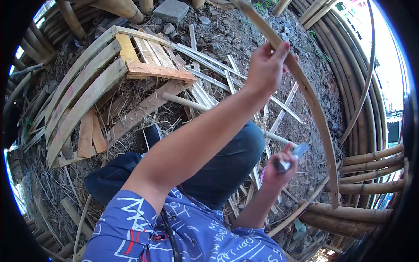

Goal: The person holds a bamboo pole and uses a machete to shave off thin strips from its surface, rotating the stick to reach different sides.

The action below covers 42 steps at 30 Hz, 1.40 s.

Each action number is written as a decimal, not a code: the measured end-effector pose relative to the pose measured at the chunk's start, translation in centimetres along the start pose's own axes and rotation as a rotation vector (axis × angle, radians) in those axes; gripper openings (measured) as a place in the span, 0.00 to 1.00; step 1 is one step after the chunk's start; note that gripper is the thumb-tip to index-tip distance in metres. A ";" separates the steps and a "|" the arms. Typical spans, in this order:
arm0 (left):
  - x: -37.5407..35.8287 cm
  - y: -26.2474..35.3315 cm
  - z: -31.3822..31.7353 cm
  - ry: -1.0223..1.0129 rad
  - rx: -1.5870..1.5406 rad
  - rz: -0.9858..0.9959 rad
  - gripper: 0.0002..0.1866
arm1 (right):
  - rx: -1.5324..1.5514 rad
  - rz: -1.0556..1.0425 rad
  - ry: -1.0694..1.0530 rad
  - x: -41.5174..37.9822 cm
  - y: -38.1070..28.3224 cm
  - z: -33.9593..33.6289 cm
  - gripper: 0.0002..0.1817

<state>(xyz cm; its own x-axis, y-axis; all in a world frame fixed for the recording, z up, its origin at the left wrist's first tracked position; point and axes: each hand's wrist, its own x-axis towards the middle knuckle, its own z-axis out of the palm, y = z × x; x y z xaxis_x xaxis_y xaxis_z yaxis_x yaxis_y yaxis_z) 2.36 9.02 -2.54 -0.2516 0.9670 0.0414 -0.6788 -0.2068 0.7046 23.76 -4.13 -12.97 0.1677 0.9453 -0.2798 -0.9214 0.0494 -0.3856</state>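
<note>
My left hand is raised and closed around a long, flat wooden strip. The strip runs from the top edge of the view down to the right of my other hand, and it looks bowed in this wide view. Lower down, my right hand grips a knife by its handle. The knife's shiny blade points up and right, a little left of the strip and apart from it in the picture. A thin pole lies across the ground behind my left forearm and beyond my knee.
A slatted wooden frame stands to my left. Pale split strips and shavings litter the dirt ahead. A grey block sits at the top. Bamboo poles line the right side. My bent leg is in front of me.
</note>
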 end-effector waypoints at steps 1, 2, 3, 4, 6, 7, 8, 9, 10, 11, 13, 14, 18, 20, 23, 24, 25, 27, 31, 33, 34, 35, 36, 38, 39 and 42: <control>0.4 1.2 0.2 -0.005 0.007 0.004 0.13 | -0.049 0.078 0.036 -0.1 -0.3 -1.9 0.02; 0.6 2.4 0.4 -0.016 0.040 0.064 0.13 | -0.092 0.066 0.137 -0.5 -0.4 -3.2 0.03; 0.8 3.2 0.4 -0.030 0.074 0.125 0.12 | -0.132 0.055 0.237 -0.8 -0.5 -4.4 0.03; 1.1 3.9 0.2 -0.039 0.085 0.124 0.12 | -0.111 0.040 0.276 -0.8 -0.8 -5.6 0.05; 1.6 5.0 -0.1 -0.023 0.102 0.164 0.13 | -0.132 -0.035 0.353 -0.8 -2.1 -7.2 0.08; 1.8 5.5 -0.3 -0.032 0.109 0.165 0.13 | -0.179 -0.104 0.379 -0.4 -2.8 -8.7 0.09; 2.1 5.8 -0.7 0.000 0.116 0.165 0.13 | -0.155 -0.185 0.483 -0.9 -2.7 -6.3 0.10; 2.6 5.9 -1.2 0.035 0.122 0.167 0.13 | -0.220 -0.214 0.498 -1.3 -3.5 -5.8 0.12; 3.1 6.2 -1.8 0.030 0.126 0.191 0.13 | -0.184 -0.224 0.441 -1.4 -5.5 -7.3 0.11; 3.6 6.5 -2.4 0.029 0.130 0.200 0.13 | -0.150 -0.232 0.384 -1.1 -7.3 -8.6 0.11; 4.5 7.4 -3.6 -0.024 0.179 0.184 0.14 | -0.223 -0.393 0.456 -1.5 -8.4 -6.9 0.10; 4.8 8.0 -3.9 -0.044 0.221 0.169 0.14 | -0.200 -0.388 0.424 -1.3 -10.0 -7.6 0.11; 6.8 12.0 -4.1 -0.185 0.170 0.189 0.25 | -0.291 -0.557 0.381 -2.0 -11.5 -5.8 0.10; 6.2 15.0 -3.0 -0.182 0.286 0.137 0.14 | -0.335 -0.667 0.369 -1.9 -11.3 -5.4 0.08; 4.8 18.1 -2.3 -0.246 0.434 0.122 0.14 | -0.409 -0.691 0.314 -1.8 -10.2 -4.8 0.08; 4.4 18.8 -2.5 -0.292 0.556 0.153 0.15 | -0.391 -0.691 0.299 -2.1 -9.3 -3.8 0.07; 4.1 19.1 -3.4 -0.290 0.562 0.156 0.15 | -0.387 -0.686 0.298 -2.0 -8.5 -3.6 0.07; 2.6 19.5 -4.2 -0.440 0.631 -0.012 0.26 | -0.386 -0.586 0.176 -1.8 -7.4 -3.3 0.07; -3.1 17.0 -6.4 -0.413 0.819 -0.038 0.17 | -0.452 -0.562 0.135 -1.8 -4.3 -1.0 0.11; -5.6 15.2 -8.4 -0.525 0.746 -0.247 0.16 | -0.492 -0.556 0.102 -2.3 -3.1 0.6 0.14; -7.1 14.1 -9.0 -0.497 0.702 -0.383 0.16 | -0.529 -0.559 0.072 -2.4 -2.8 0.8 0.15; -8.5 13.5 -9.5 -0.496 0.729 -0.493 0.16 | -0.568 -0.563 0.044 -2.5 -2.6 1.0 0.15; -9.7 12.7 -10.0 -0.538 0.710 -0.547 0.18 | -0.605 -0.566 0.039 -2.9 -2.2 1.8 0.16; -11.8 10.9 -11.6 -0.529 0.700 -0.650 0.16 | -0.698 -0.582 -0.010 -3.3 -2.0 2.3 0.17; -12.6 10.1 -12.3 -0.527 0.679 -0.702 0.15 | -0.767 -0.586 -0.021 -3.6 -1.8 2.6 0.17; -13.6 8.8 -13.8 -0.551 0.726 -0.830 0.14 | -0.968 -0.572 -0.108 -3.9 -1.7 2.4 0.18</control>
<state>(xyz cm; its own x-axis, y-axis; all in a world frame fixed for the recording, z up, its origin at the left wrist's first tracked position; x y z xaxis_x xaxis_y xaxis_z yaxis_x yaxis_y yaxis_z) -9.71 -8.00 -6.68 0.5165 0.7362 -0.4372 0.0905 0.4607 0.8829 23.81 -7.07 -9.09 0.4033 0.8893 0.2158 -0.0518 0.2576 -0.9649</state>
